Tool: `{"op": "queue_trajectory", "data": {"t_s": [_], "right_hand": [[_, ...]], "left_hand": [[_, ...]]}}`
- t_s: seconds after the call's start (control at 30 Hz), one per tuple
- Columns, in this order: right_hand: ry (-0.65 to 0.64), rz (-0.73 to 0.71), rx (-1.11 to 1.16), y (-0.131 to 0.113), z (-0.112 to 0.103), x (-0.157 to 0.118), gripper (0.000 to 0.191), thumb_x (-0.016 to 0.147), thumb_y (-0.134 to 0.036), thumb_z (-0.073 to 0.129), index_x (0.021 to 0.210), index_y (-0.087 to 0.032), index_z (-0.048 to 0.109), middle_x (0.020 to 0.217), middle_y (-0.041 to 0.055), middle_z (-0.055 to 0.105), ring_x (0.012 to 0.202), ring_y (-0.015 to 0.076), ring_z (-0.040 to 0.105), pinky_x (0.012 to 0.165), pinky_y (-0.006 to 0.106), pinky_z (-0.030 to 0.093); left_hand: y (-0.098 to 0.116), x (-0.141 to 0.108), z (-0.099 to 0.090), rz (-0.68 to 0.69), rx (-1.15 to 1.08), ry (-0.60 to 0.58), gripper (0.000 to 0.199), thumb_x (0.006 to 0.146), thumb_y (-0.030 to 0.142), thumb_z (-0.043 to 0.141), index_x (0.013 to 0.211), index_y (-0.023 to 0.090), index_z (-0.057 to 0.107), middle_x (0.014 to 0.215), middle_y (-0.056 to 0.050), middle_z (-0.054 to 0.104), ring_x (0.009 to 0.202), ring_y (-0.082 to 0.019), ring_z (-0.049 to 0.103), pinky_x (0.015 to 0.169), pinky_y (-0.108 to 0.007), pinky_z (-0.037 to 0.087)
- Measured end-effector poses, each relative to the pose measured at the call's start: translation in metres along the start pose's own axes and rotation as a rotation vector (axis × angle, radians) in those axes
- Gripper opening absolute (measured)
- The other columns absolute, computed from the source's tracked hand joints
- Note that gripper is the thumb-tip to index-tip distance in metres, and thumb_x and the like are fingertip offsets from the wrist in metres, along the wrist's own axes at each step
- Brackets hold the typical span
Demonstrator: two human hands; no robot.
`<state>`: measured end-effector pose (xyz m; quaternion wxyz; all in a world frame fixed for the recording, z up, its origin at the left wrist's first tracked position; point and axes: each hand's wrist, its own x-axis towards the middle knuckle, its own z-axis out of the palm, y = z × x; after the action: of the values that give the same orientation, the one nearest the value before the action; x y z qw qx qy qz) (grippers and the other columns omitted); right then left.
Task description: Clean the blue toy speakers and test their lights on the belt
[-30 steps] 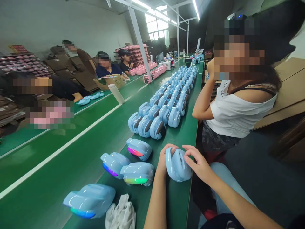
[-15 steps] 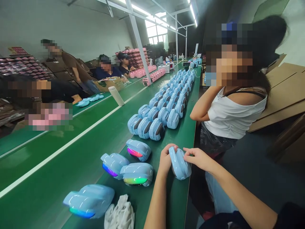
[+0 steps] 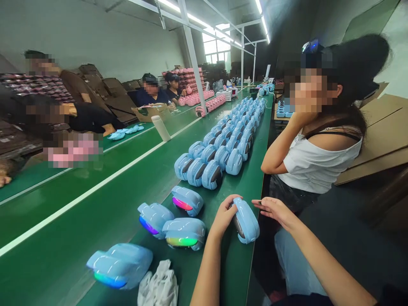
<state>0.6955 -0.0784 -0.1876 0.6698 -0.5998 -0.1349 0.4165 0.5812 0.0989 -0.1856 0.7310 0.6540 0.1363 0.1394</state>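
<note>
My left hand [image 3: 225,216] is wrapped round the top of a light-blue portable speaker [image 3: 249,221], its fingers partly hidden behind it. The speaker stands tilted near the table's right edge, with a dark panel on its left side. Just right of it, and apart from it, my right hand [image 3: 276,211] holds a small dark piece with a shiny bit [image 3: 257,202] between thumb and fingertips; it is too small to name surely. To the left sit several blue speakers with lit strips, among them one glowing pink [image 3: 187,200] and one glowing green-yellow [image 3: 185,233].
A crumpled white cloth [image 3: 158,285] lies at the near edge. Rows of blue speakers [image 3: 211,173] fill the green table [image 3: 127,204] farther on. A white bottle [image 3: 161,128] stands by the white line. A person in a white top [image 3: 321,159] sits close on the right; others work across the table.
My right hand has moved right, away from the speaker, and the small piece now shows in its fingers. The speaker in my left hand has turned, showing its dark side. The view has shifted slightly.
</note>
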Motion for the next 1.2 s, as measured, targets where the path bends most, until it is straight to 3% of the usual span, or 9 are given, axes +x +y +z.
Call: {"op": "queue_trajectory", "data": {"t_s": [0.13,0.3,0.53,0.67,0.93,1.2], "right_hand": [[0.028,-0.09,0.041,0.003,0.006,0.0,0.036,0.071,-0.052,0.07,0.076,-0.021,0.051,0.118,0.0107,0.064,0.118,0.0284,0.053,0.097,0.044,0.04],[0.114,-0.165,0.114,0.005,0.028,0.001,0.045,0.064,-0.059,0.072,0.074,-0.022,0.049,0.103,0.0101,0.068,0.11,0.0309,0.058,0.092,0.045,0.043],[0.146,-0.264,0.188,0.003,0.053,0.054,0.052,0.056,-0.064,0.073,0.072,-0.022,0.046,0.096,0.0088,0.069,0.105,0.0286,0.06,0.087,0.04,0.046],[0.108,-0.269,0.176,0.011,0.061,0.083,0.055,0.05,-0.064,0.074,0.068,-0.023,0.044,0.085,0.0078,0.068,0.093,0.0286,0.063,0.079,0.04,0.048],[0.085,-0.313,0.16,0.025,0.055,0.084,0.042,0.059,-0.054,0.073,0.068,-0.022,0.047,0.079,0.0039,0.068,0.079,0.0221,0.063,0.075,0.034,0.046],[0.109,-0.347,0.15,0.028,0.055,0.085,0.036,0.062,-0.049,0.071,0.066,-0.022,0.046,0.077,0.0034,0.068,0.071,0.0198,0.061,0.068,0.032,0.046]], "left_hand": [[0.002,-0.003,-0.003,-0.042,-0.003,-0.087,0.041,0.074,0.035,0.068,0.112,0.022,0.065,0.105,-0.006,0.065,0.1,-0.024,0.057,0.088,-0.034,0.042],[0.004,-0.006,-0.013,-0.085,-0.01,-0.214,0.069,0.063,0.026,0.076,0.129,0.028,0.053,0.124,-0.005,0.057,0.112,-0.027,0.051,0.099,-0.038,0.036],[0.01,-0.004,-0.004,-0.077,-0.039,-0.213,0.059,0.062,0.014,0.065,0.12,0.026,0.056,0.113,-0.003,0.06,0.103,-0.024,0.051,0.091,-0.034,0.04],[0.009,-0.005,-0.001,-0.057,-0.015,-0.197,0.054,0.065,0.012,0.059,0.117,0.025,0.056,0.103,-0.001,0.059,0.094,-0.02,0.051,0.085,-0.031,0.04],[0.002,-0.003,-0.004,-0.047,0.045,-0.207,0.053,0.064,0.013,0.057,0.116,0.023,0.053,0.104,-0.002,0.054,0.091,-0.019,0.049,0.082,-0.03,0.039],[0.01,-0.005,-0.003,-0.056,0.085,-0.235,0.052,0.066,0.015,0.057,0.117,0.022,0.05,0.107,-0.002,0.051,0.092,-0.018,0.047,0.082,-0.029,0.04]]}}
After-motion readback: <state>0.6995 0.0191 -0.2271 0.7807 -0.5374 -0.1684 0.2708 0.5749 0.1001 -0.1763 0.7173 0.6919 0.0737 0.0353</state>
